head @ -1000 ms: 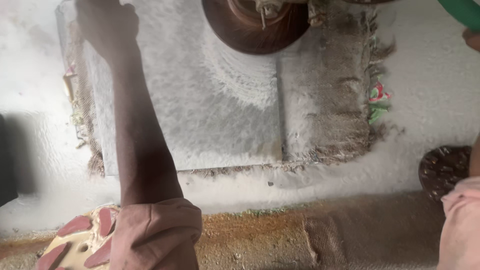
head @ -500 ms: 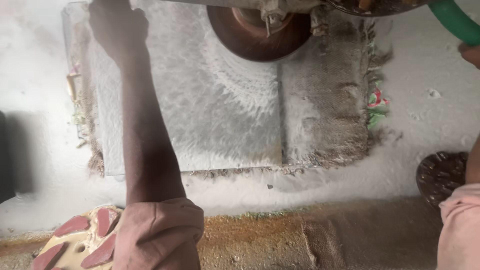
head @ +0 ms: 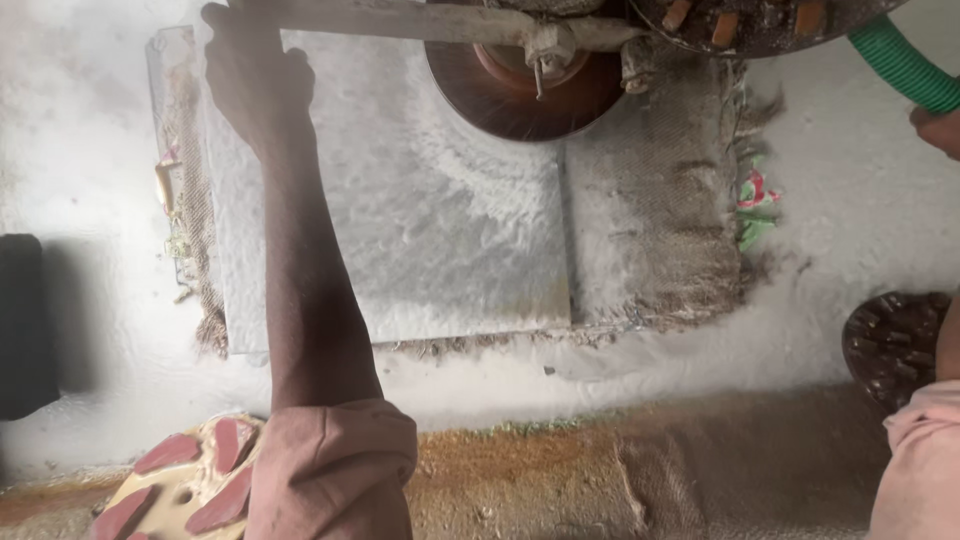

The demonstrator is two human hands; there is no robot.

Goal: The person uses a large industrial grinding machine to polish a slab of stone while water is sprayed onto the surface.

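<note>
Head view. Left hand (head: pixel 255 85) in the upper left of the frame, arm stretched up from the pink rolled sleeve (head: pixel 335 470) at the bottom, grip closed around the end of a long grey metal bar (head: pixel 420 18) running along the top edge. Bar joined at top centre to a round rust-brown grinding disc (head: pixel 525 90), resting on a square grey stone slab (head: pixel 400 220) covered in pale wet slurry with curved sweep marks. Slab lying on frayed brown sacking (head: pixel 650 220) on the white slurry-coated floor (head: pixel 820 300). Right hand (head: pixel 938 128) only partly showing at the upper right edge, at the green ribbed hose (head: pixel 900 65); cannot tell whether its grip is closed. Yellow disc with red oval pads (head: pixel 180 480) at lower left, beside the sleeve. Dark round studded disc (head: pixel 890 340) at right edge. Black block (head: pixel 25 325) at left edge.
</note>
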